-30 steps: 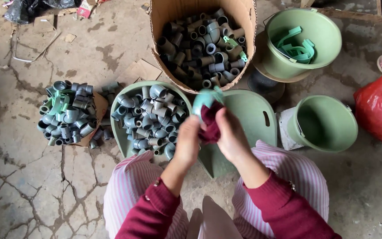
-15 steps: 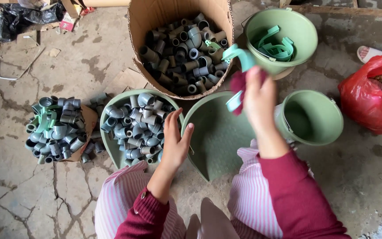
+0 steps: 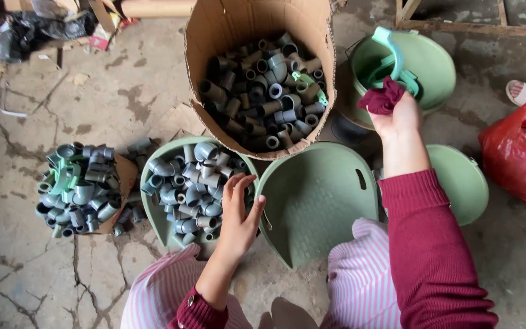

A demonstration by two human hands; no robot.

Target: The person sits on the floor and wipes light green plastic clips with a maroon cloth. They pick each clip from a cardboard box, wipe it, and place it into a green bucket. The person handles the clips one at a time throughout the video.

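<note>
Head view. Your left hand (image 3: 238, 213): fingers spread and released, resting over the grey pipe fittings (image 3: 193, 189) in the green basin (image 3: 153, 219), well placed for picking. Your right hand (image 3: 400, 116): fingers clenched around a maroon cloth (image 3: 383, 97) and a pale green bent fitting (image 3: 391, 58), held above the upper green bucket (image 3: 436, 67), which holds like green pieces. Cardboard box (image 3: 257, 24): dark fittings. Floor heap (image 3: 77, 192), left: mixed fittings. Red bag (image 3: 518, 152), right edge.

Single head camera, looking steeply down, close above lap and floor.
</note>
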